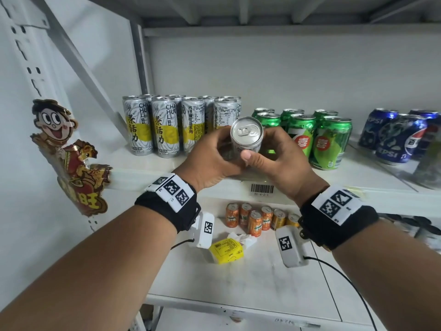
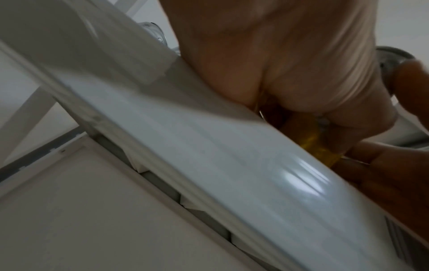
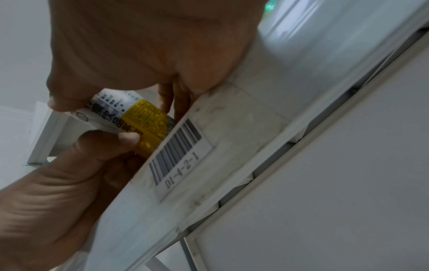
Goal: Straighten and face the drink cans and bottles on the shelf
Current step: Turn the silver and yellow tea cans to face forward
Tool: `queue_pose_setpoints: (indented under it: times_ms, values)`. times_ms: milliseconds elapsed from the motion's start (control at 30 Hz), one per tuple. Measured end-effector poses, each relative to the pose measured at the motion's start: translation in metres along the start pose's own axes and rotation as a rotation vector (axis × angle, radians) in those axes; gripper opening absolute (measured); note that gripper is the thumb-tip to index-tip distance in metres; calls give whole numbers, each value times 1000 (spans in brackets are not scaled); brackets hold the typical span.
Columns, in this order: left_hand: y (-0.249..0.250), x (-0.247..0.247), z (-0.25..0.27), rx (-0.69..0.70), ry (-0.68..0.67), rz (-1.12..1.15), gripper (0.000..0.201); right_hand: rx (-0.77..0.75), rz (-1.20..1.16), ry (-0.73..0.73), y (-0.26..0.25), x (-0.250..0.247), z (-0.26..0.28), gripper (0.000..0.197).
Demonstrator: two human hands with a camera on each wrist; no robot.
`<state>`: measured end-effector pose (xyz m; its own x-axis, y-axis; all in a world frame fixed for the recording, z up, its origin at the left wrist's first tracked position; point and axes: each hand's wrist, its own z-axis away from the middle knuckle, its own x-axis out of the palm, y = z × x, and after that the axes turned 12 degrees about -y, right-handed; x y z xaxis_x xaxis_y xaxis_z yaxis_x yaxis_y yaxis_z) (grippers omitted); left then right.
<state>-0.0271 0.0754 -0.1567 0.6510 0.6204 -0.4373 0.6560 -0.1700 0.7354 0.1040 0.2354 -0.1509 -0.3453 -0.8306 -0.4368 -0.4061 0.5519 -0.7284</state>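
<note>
Two hands are wrapped around one tea can at the shelf's near edge, left hand and right hand opposed, presumably so its label can be turned frontward like the tall cans left. From the left wrist, palm and yellow label are glimpsed, blurred. From the right wrist, the thumb is pressed on print beside the barcode tag.

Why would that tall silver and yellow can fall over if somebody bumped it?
The can held by both hands, left and right, is tall and slim like the ones standing on the shelf, so it probably tips easily. Its round, smooth metal side would likely roll. The tab looks unopened, so it is probably full and heavy.
</note>
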Motion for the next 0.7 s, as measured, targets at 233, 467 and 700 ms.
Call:
queue_pose_setpoints:
  times_ms: [233,467,700]
  values:
    - [5,-1,0,4,-9,-23,73,-55,56,-69,-3,-1,0,65]
    - [4,-5,1,-35,1,-11,69,-26,50,-56,-3,-3,2,72]
    - [6,-5,-1,-37,-33,-98,63,-35,-58,-23,-2,-3,3,66]
